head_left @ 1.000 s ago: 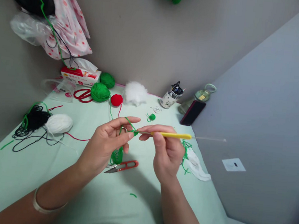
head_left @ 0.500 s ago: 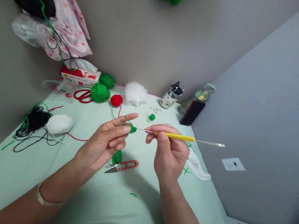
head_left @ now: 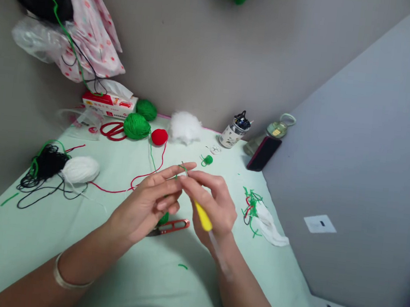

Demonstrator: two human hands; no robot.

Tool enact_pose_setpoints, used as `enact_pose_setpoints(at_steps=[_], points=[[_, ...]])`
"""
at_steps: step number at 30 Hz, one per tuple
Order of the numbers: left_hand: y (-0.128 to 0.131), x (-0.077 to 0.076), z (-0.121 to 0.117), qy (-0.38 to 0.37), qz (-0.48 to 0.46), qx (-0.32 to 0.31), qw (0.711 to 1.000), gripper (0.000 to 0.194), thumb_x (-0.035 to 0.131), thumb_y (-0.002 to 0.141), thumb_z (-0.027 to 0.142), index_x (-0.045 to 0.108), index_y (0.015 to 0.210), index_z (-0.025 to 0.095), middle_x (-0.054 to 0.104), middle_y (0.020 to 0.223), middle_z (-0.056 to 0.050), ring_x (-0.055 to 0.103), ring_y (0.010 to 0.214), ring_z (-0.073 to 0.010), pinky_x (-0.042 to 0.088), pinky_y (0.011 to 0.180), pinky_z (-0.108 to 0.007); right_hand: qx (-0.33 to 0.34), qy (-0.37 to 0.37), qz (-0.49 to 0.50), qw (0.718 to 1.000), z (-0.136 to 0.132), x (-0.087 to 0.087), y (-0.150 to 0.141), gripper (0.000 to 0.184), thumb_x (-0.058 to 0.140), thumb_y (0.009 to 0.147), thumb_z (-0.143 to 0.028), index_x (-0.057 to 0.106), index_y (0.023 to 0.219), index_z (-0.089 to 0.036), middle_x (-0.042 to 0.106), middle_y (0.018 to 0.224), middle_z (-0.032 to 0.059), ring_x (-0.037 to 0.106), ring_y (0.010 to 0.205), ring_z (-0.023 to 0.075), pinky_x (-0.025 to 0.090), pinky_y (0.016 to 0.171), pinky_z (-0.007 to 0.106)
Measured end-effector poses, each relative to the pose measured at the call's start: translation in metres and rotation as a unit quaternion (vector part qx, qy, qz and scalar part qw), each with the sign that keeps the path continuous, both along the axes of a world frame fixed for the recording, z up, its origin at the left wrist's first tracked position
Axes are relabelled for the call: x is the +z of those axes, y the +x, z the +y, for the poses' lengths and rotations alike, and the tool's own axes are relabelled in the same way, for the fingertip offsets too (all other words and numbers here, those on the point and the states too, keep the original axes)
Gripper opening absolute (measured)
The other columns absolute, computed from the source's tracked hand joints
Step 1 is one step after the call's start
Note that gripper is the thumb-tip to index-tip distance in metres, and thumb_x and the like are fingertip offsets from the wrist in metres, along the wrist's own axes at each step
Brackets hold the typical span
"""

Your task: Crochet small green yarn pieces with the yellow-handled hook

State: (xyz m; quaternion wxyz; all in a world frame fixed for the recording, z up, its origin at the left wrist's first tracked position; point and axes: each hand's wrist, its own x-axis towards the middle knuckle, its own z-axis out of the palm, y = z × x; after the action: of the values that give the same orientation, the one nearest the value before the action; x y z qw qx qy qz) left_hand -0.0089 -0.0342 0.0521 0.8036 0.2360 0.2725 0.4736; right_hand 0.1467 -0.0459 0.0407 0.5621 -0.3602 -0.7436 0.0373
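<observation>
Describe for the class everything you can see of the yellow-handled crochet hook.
The crochet hook has a smooth yellow handle, plastic by its look, with a thin, pale shaft running from its lower end and blurring there. The right hand grips it, hiding much of its upper part. It slants from near the fingertips of the left hand down toward the wearer. Its upper tip is too small to make out.

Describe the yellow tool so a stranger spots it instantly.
Above the pale green table, find the right hand. It holds a slim tool slanting back toward its wrist. The yellow handle sets it apart from the red snips lying nearby.
</observation>
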Motion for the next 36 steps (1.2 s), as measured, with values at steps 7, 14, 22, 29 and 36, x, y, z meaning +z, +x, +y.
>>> enact_pose_setpoints(at_steps=[7,14,22,29,36], points=[[-0.004,-0.001,0.004,0.020,0.000,-0.003,1.000,0.029,0.081,0.082,0.015,0.083,0.110,0.018,0.035,0.058,0.010,0.022,0.047,-0.0022,0.041,0.043,-0.010,0.123,-0.238,0.309,0.912,0.008,0.007,0.004,0.016,0.065,0.101,-0.030,0.080,0.095,-0.026,0.075,0.088,0.0012,0.066,0.067,0.0126,0.057,0.061,0.028],[-0.002,-0.001,-0.001,0.079,0.095,0.027,0.992,0.032,0.084,0.082,0.023,0.082,0.114,0.023,0.049,0.064,0.007,0.037,0.050,-0.0035,0.051,0.051,-0.015,0.137,-0.269,0.321,0.898,0.010,0.005,0.002,0.015,0.067,0.099,-0.033,0.079,0.095,-0.024,0.077,0.090,0.0020,0.065,0.070,0.0129,0.055,0.067,0.029],[-0.005,0.001,0.001,0.095,0.128,0.040,0.986,0.027,0.083,0.081,0.023,0.083,0.107,0.025,0.062,0.086,0.002,0.053,0.052,-0.0023,0.048,0.049,-0.015,0.131,-0.253,0.291,0.913,0.007,0.009,0.005,0.018,0.059,0.103,-0.033,0.072,0.096,-0.023,0.077,0.089,0.0022,0.069,0.071,0.0144,0.059,0.068,0.031],[0.000,-0.009,-0.006,0.156,0.186,0.115,0.963,0.031,0.079,0.088,0.021,0.080,0.116,0.033,0.061,0.084,0.005,0.064,0.062,-0.0049,0.054,0.065,-0.017,0.030,-0.006,-0.008,1.000,-0.004,0.007,0.001,0.022,0.052,0.103,-0.014,0.068,0.115,-0.022,0.078,0.100,0.0071,0.074,0.087,0.0178,0.061,0.073,0.033],[0.001,-0.002,-0.004,0.032,0.047,0.050,0.997,0.040,0.085,0.081,0.021,0.079,0.121,0.021,0.050,0.064,0.008,0.034,0.046,-0.0014,0.046,0.048,-0.012,-0.069,0.093,-0.121,0.986,-0.004,-0.005,-0.003,0.031,0.060,0.098,-0.009,0.073,0.121,-0.025,0.077,0.109,0.0088,0.074,0.098,0.0205,0.063,0.081,0.032]])
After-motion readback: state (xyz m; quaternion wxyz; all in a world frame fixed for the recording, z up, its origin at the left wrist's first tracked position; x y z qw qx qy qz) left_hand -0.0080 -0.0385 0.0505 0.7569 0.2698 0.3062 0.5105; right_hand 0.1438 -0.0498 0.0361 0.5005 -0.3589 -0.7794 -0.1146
